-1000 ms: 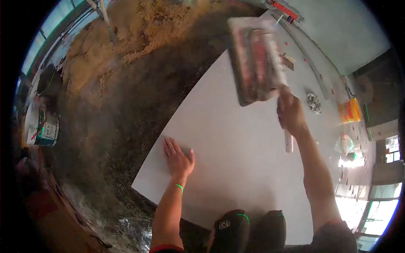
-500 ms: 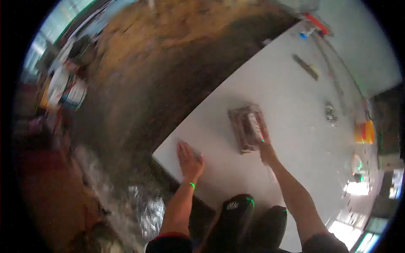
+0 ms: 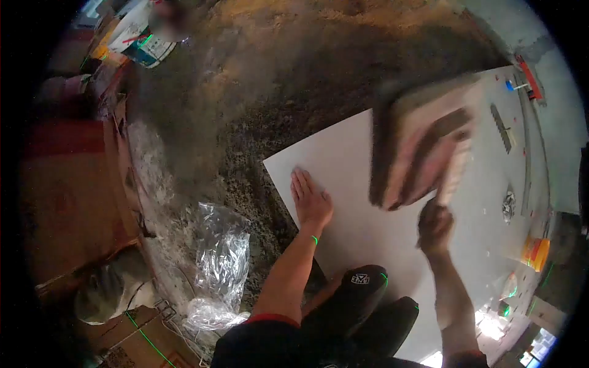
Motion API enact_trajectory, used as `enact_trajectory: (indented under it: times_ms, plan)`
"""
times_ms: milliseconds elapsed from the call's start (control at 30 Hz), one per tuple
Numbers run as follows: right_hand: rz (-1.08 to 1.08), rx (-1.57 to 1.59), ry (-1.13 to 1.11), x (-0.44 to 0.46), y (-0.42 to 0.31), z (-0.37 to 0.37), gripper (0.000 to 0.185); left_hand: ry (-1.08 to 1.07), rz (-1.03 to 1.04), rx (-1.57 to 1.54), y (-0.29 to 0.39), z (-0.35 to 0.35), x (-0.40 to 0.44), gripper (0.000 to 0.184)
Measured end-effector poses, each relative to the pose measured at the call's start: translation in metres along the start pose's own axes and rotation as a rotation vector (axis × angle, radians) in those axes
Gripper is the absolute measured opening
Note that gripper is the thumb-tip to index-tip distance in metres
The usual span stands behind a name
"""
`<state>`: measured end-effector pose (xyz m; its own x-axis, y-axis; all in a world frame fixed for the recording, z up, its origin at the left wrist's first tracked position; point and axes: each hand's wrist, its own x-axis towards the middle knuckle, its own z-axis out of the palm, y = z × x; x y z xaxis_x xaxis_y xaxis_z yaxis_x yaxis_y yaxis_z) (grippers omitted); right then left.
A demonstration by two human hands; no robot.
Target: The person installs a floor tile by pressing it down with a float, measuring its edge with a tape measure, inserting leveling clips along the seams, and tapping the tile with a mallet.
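Fingers flat, my left hand point(image 3: 311, 197) lies open on a large white tile point(image 3: 343, 230) near its left corner. My right hand point(image 3: 435, 227) is closed around the pale handle of a float point(image 3: 412, 156), a broad rectangular block with a pinkish-brown, smeared back. The float is tilted and looks raised above the tile, and motion blurs it. It covers part of the tile's far edge.
On the right lie a notched trowel point(image 3: 502, 129), a small crumpled silvery thing point(image 3: 508, 205) and a red-handled tool point(image 3: 530, 78). A yellow bucket point(image 3: 535, 254) stands farther right. Dark mortar point(image 3: 245, 116) borders the tile. Clear plastic wrap point(image 3: 222, 251) and a paint bucket point(image 3: 150, 52) are at left.
The float has gone from lying on the tile to raised and closer to the camera, still in my right hand. My left hand stays flat on the tile. The view has shifted.
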<state>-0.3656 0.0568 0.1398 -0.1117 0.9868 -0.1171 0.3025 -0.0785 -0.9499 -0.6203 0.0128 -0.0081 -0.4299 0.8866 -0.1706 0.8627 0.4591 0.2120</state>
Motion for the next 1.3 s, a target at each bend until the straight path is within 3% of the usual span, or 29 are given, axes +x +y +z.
enact_trajectory:
  times_ms: [67, 133, 167, 233, 267, 300, 333, 400, 433, 467, 533, 600, 667, 767, 933, 1000, 1067, 1100, 1167, 1233, 1267, 1300]
  plan:
    - [-0.244, -0.668, -0.099, 0.001, 0.071, 0.016, 0.037, 0.009, -0.005, -0.048, -0.001, 0.0, 0.0, 0.073]
    - [-0.382, -0.917, -0.283, 0.016, 0.113, 0.029, 0.047, -0.045, -0.026, -0.08, -0.001, -0.008, -0.005, 0.073]
    - [0.052, -0.543, -0.268, 0.035, 0.085, 0.04, 0.051, -0.08, -0.04, -0.105, 0.002, -0.013, 0.005, 0.073]
    - [0.646, -0.183, -0.335, 0.042, 0.001, 0.039, 0.058, -0.011, -0.001, -0.078, -0.005, 0.007, -0.015, 0.073]
    - [0.75, -0.194, -0.386, 0.059, -0.046, 0.034, 0.062, 0.116, 0.067, -0.063, -0.005, 0.012, -0.003, 0.073]
    - [0.555, -0.237, -0.372, 0.057, -0.069, 0.027, 0.063, 0.155, 0.088, -0.069, -0.002, 0.004, 0.0, 0.073]
    - [0.554, -0.241, -0.297, 0.052, -0.087, 0.015, 0.063, 0.178, 0.12, -0.09, 0.002, -0.003, -0.008, 0.072]
    - [0.085, -0.308, 0.007, 0.043, -0.108, -0.012, 0.064, -0.097, 0.13, 0.069, 0.007, -0.014, -0.001, 0.076]
    - [-0.034, -0.31, 0.073, 0.035, -0.105, -0.023, 0.045, -0.175, 0.126, 0.097, 0.011, -0.022, 0.004, 0.078]
    - [-0.059, -0.267, 0.121, 0.029, -0.078, -0.036, 0.043, -0.152, 0.083, 0.011, 0.016, -0.03, 0.012, 0.081]
    - [0.081, -0.526, 0.267, 0.03, -0.021, -0.037, 0.05, -0.097, 0.171, -0.016, 0.025, -0.014, 0.031, 0.081]
    - [0.059, -0.711, 0.242, 0.051, 0.076, -0.04, 0.048, -0.03, 0.228, -0.044, 0.043, -0.007, 0.047, 0.081]
    - [0.036, -0.643, 0.28, 0.07, 0.135, -0.046, 0.047, -0.018, 0.298, 0.06, 0.065, -0.008, 0.069, 0.081]
    - [0.197, -0.562, 0.398, 0.081, 0.11, -0.037, 0.05, 0.094, 0.398, 0.016, 0.072, 0.009, 0.082, 0.079]
    - [0.639, -0.142, 0.151, 0.096, 0.027, -0.05, 0.05, 0.066, 0.426, 0.013, 0.078, 0.004, 0.08, 0.08]
    - [0.61, -0.079, 0.148, 0.099, -0.013, -0.074, 0.051, 0.05, 0.434, 0.016, 0.078, 0.006, 0.085, 0.08]
    - [0.391, 0.056, 0.102, 0.096, -0.012, -0.119, 0.041, 0.069, 0.458, 0.022, 0.082, 0.009, 0.092, 0.081]
    - [0.076, -0.29, 0.17, 0.087, -0.025, -0.133, 0.04, 0.067, 0.459, 0.026, 0.083, 0.008, 0.092, 0.081]
    - [-0.24, -0.618, 0.24, 0.075, -0.029, -0.13, 0.039, 0.032, 0.49, 0.081, 0.084, 0.004, 0.098, 0.08]
    - [0.102, -0.526, 0.542, 0.054, -0.015, -0.109, 0.038, 0.029, 0.518, 0.078, 0.099, 0.001, 0.105, 0.08]
    - [0.285, -0.682, 0.458, 0.057, 0.035, -0.11, 0.038, 0.025, 0.543, 0.066, 0.107, 0.0, 0.109, 0.08]
    - [0.137, -0.856, 0.382, 0.063, 0.073, -0.096, 0.033, 0.03, 0.546, 0.064, 0.112, 0.003, 0.114, 0.08]
